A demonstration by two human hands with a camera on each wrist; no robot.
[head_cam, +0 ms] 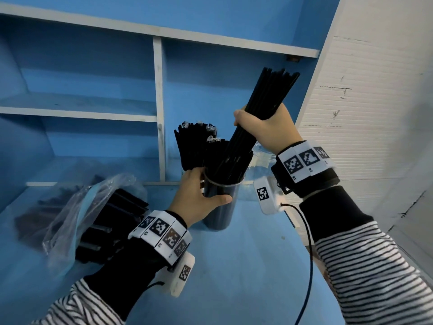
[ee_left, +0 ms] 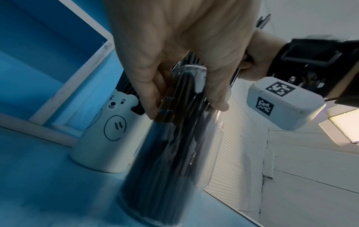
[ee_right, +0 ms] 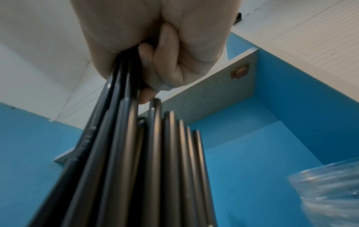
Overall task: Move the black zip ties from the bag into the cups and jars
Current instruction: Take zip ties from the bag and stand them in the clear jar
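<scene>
Left hand [head_cam: 199,198] wraps the clear jar [head_cam: 220,202] near the counter's back edge to steady it while right hand [head_cam: 264,127] clamps a tilted bundle of zip ties [head_cam: 264,95], feeding it in

Black zip ties [head_cam: 257,109], blue shelf [head_cam: 93,73], white bear-print cup [ee_left: 104,138], black-and-white striped sleeves [head_cam: 365,266]

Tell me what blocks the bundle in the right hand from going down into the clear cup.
The cup is already packed with zip ties that stick up past its rim, right under the bundle gripped by the right hand. The left hand grips the cup's side, not its mouth.
</scene>
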